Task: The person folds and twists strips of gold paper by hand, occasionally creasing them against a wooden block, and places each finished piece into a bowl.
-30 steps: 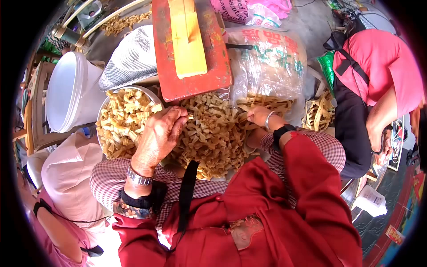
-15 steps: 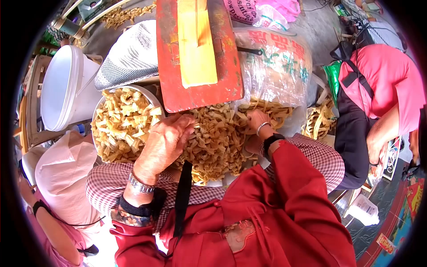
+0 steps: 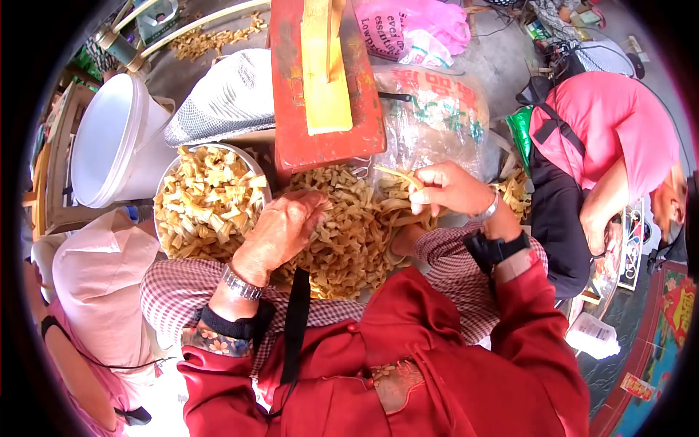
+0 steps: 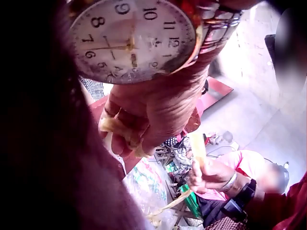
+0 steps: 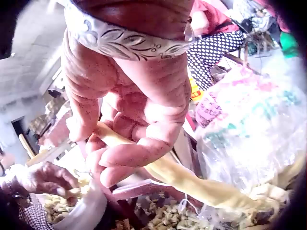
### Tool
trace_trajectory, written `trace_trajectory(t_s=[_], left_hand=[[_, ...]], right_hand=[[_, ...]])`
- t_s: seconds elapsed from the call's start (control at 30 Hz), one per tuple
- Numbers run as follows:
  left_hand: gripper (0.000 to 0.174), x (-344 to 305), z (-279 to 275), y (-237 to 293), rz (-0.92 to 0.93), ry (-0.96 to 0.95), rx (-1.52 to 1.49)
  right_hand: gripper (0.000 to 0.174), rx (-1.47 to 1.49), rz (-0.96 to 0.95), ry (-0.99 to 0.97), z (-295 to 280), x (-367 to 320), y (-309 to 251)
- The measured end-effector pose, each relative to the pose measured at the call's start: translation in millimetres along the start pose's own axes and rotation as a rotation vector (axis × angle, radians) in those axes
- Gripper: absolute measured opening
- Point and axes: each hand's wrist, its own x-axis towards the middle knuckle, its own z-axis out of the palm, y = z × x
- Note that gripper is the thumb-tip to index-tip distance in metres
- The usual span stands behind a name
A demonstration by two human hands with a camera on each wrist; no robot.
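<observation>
My left hand is between a round basin of knotted yellowish strips and a heap of similar knots. Its curled fingers hold a small knotted yellow piece, clearest in the left wrist view. On the right, over the heap's edge, my right hand pinches a long, soft pale yellow strip between thumb and fingers. The strip trails down toward more loose strips by a clear plastic bag.
A red board bearing an upright yellow wooden piece stands just beyond the heap. White bucket and mesh-covered bundle are at the left. A person in pink sits close at the right.
My right hand has lifted from the strips by the bag and come up to the right with a strip. The left hand stays near the basin, with little movement.
</observation>
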Motion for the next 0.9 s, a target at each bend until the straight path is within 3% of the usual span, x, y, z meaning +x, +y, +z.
trace_trajectory(t_s=[0.1,0.17,0.2,0.23,0.27,0.33,0.37,0.43,0.47,0.53,0.57,0.63,0.7,0.73,0.83,0.9], left_hand=[[0.029,-3,12,-5,0.100,0.099,0.026],[0.032,-3,13,2,-0.273,-0.164,-0.438],[0.034,-3,15,6,-0.461,-0.302,-0.666],[0.043,-16,27,-17,-0.104,-0.461,-1.211],[0.048,-20,37,-11,0.132,-0.243,-1.103],[0.056,-26,52,16,-0.453,-0.267,-1.134],[0.052,-15,30,35,-0.550,-0.482,-1.204],[0.049,-18,10,55,-0.614,-0.564,-1.637],[0.047,-19,0,70,-0.595,-0.463,-1.426],[0.039,-21,-7,75,-0.565,-0.482,-1.523],[0.036,-23,-14,73,-0.531,-0.509,-1.526],[0.021,-34,-34,78,-0.530,-0.278,-1.289],[0.019,-47,-42,64,-0.500,-0.107,-1.153],[0.020,-54,-43,77,-0.425,0.010,-1.096],[0.022,-75,-49,70,-0.401,-0.112,-1.110],[0.022,-81,-51,81,-0.416,-0.201,-1.089]], right_hand=[[0.021,0.148,-0.129,0.077,32,-13,1],[0.022,0.140,-0.108,0.087,62,-26,-20],[0.023,0.079,-0.217,0.089,81,-29,-29],[0.024,0.016,-0.325,0.096,100,-29,-36],[0.024,0.012,-0.490,0.088,118,-29,-44],[0.024,-0.044,-0.738,0.071,154,-25,-55],[0.023,-0.093,-0.820,0.061,172,-24,-59],[0.020,0.000,-0.916,-0.039,201,-24,-70],[0.018,-0.027,-0.875,-0.125,209,-27,-75],[0.017,-0.058,-0.828,-0.210,228,-32,-79],[0.014,-0.084,-0.869,-0.166,231,-36,-79],[0.011,0.115,-0.946,-0.003,222,-45,-86],[0.007,0.242,-0.937,0.223,209,-42,-74],[0.012,0.420,-0.770,0.317,198,-52,-82],[0.019,0.390,-0.573,0.608,177,-47,-69],[0.020,0.256,-0.758,0.733,178,-29,-52]])
